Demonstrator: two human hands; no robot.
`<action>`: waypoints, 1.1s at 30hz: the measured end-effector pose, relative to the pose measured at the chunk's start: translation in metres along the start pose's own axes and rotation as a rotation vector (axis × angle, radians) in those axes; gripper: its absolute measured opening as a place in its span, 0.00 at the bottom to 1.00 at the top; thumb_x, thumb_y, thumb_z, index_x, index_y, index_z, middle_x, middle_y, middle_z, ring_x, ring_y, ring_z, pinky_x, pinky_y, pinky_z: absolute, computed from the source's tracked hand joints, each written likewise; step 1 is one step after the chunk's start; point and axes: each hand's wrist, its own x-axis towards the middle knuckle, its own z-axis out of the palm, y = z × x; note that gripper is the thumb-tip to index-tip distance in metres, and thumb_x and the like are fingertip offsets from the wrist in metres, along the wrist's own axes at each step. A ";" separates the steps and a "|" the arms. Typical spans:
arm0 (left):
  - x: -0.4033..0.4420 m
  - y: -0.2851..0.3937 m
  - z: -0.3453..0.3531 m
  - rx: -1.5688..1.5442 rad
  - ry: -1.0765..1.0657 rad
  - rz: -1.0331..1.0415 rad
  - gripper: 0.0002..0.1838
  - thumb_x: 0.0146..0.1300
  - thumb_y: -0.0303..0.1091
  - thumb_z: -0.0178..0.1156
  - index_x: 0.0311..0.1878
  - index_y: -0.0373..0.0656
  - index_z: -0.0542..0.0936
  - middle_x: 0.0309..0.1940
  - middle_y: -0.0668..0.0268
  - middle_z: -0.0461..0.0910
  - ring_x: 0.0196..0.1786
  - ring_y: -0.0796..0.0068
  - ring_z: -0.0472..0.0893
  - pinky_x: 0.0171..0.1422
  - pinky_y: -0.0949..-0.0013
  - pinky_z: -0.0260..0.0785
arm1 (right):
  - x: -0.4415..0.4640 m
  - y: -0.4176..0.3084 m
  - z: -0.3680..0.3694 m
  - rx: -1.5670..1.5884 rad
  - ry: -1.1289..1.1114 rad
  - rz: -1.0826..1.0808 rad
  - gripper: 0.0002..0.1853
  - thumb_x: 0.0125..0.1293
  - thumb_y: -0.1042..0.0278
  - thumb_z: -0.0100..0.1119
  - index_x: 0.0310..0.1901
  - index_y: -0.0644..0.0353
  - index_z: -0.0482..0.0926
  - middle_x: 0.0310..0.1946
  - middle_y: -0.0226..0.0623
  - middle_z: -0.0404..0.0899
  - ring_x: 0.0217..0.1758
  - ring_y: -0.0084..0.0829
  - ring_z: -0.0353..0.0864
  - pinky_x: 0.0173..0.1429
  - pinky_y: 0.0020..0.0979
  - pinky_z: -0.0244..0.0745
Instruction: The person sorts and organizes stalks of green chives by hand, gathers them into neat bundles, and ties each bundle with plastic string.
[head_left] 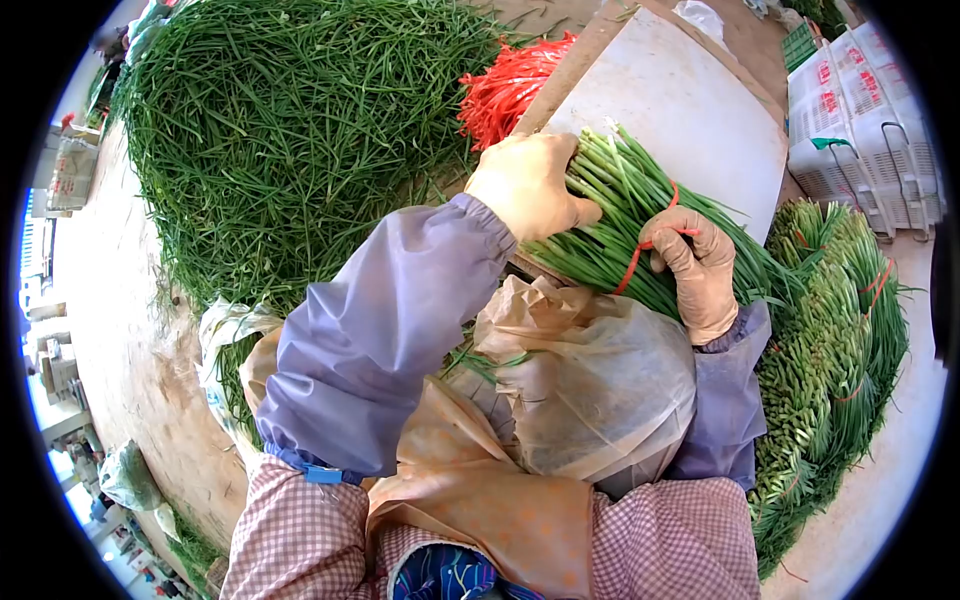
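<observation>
A bunch of garlic chives (645, 205) lies slantwise on a white board (670, 95), its cut ends toward the upper left. My left hand (525, 185), in a pale glove, grips the bunch near those cut ends, thumb on the near side; some fingertips are hidden. A red tie (630, 270) runs around the middle of the bunch. My right hand (692, 265), in a soiled glove, has its fingers curled and pinches the end of this tie. Just below, a plastic sheet (600, 390) covers my lap.
A large heap of loose chives (300, 130) spreads at the left. Red ties (510, 85) lie in a pile beside the board. Tied bunches (830, 350) are stacked at my right, below white plastic crates (865, 120). A plastic bag (130, 475) sits on the floor at far left.
</observation>
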 end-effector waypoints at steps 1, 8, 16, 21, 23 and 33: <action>0.002 0.003 -0.001 0.015 -0.026 -0.046 0.27 0.46 0.41 0.71 0.47 0.33 0.79 0.40 0.48 0.82 0.47 0.49 0.82 0.52 0.56 0.74 | 0.001 0.000 0.000 -0.006 -0.002 -0.007 0.07 0.70 0.67 0.61 0.36 0.60 0.80 0.31 0.26 0.79 0.28 0.16 0.70 0.35 0.20 0.68; 0.008 -0.002 0.000 0.026 -0.011 -0.039 0.26 0.47 0.45 0.74 0.45 0.37 0.82 0.37 0.46 0.82 0.44 0.48 0.83 0.49 0.54 0.74 | 0.004 0.000 0.002 -0.045 0.024 0.001 0.05 0.70 0.69 0.60 0.36 0.60 0.80 0.31 0.26 0.79 0.27 0.16 0.70 0.35 0.20 0.68; 0.004 -0.019 0.020 -0.043 0.152 0.006 0.15 0.56 0.33 0.63 0.45 0.38 0.83 0.35 0.48 0.83 0.42 0.49 0.83 0.48 0.57 0.75 | 0.002 0.002 0.001 -0.031 0.021 -0.012 0.05 0.70 0.69 0.60 0.37 0.60 0.80 0.32 0.26 0.80 0.27 0.15 0.69 0.35 0.20 0.67; 0.002 -0.038 0.022 -0.340 0.218 -0.173 0.12 0.67 0.35 0.57 0.46 0.38 0.83 0.31 0.59 0.85 0.36 0.70 0.85 0.45 0.69 0.76 | 0.002 0.002 0.000 -0.003 0.028 -0.020 0.06 0.70 0.67 0.60 0.37 0.59 0.80 0.32 0.26 0.80 0.27 0.15 0.69 0.35 0.20 0.67; 0.002 -0.053 0.028 -0.423 0.321 -0.170 0.12 0.68 0.36 0.57 0.45 0.38 0.82 0.28 0.62 0.84 0.33 0.76 0.82 0.42 0.70 0.75 | 0.002 0.002 0.000 0.009 0.031 -0.024 0.07 0.70 0.67 0.61 0.36 0.59 0.81 0.32 0.25 0.80 0.27 0.15 0.69 0.35 0.20 0.67; -0.025 -0.018 -0.010 -0.279 0.145 -0.005 0.18 0.61 0.46 0.69 0.39 0.37 0.84 0.22 0.68 0.76 0.26 0.78 0.75 0.31 0.71 0.70 | 0.003 0.002 0.001 0.020 0.035 -0.023 0.08 0.70 0.66 0.60 0.36 0.60 0.80 0.33 0.26 0.80 0.28 0.16 0.70 0.35 0.20 0.68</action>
